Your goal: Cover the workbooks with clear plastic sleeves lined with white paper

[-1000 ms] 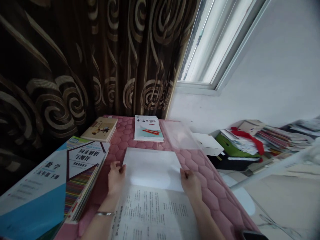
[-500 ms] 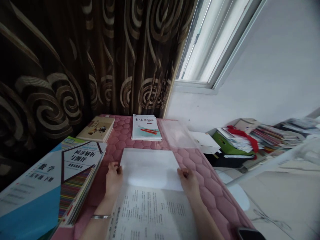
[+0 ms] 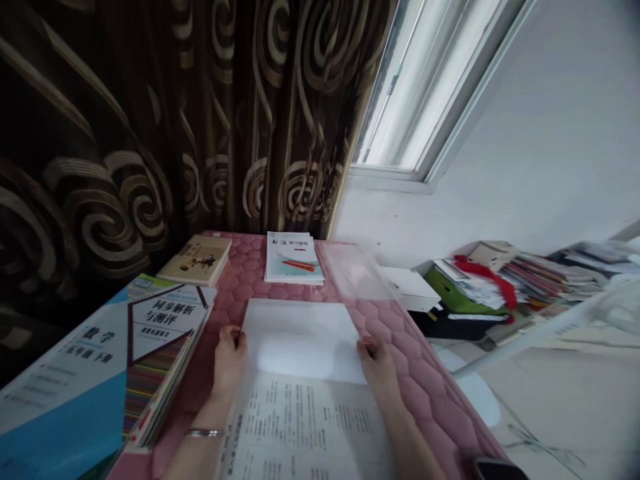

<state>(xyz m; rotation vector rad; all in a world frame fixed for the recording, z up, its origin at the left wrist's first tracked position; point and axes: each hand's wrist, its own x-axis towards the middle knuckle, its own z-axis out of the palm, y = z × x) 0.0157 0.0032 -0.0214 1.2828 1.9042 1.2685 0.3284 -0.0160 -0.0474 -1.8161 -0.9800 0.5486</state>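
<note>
My left hand (image 3: 231, 357) is closed on the left edge of a printed paper (image 3: 307, 427), thumb and fingers pinched together. On the opposite edge, at about the same height, my right hand (image 3: 379, 367) pinches it too. The paper's far part is blank white, while rows of dark print cover the part nearer me. Whether this is one folded sheet or several layers, I cannot tell. It lies flat or nearly so over the pink quilted table cover (image 3: 417, 387), its near end cut off by the frame. A bracelet (image 3: 205, 433) circles my left wrist.
Left of the paper rises a stack of workbooks (image 3: 100, 373), with tan books (image 3: 195, 260) behind it. Farther back lie white booklets (image 3: 293, 260) and a translucent plastic sheet (image 3: 353, 270). A phone-like dark object (image 3: 500, 469) sits at the near right edge. Papers and books (image 3: 550, 273) are piled beyond.
The whole view has shifted very slightly. Both hands keep the same grip on the paper, and nothing on the table has visibly moved.
</note>
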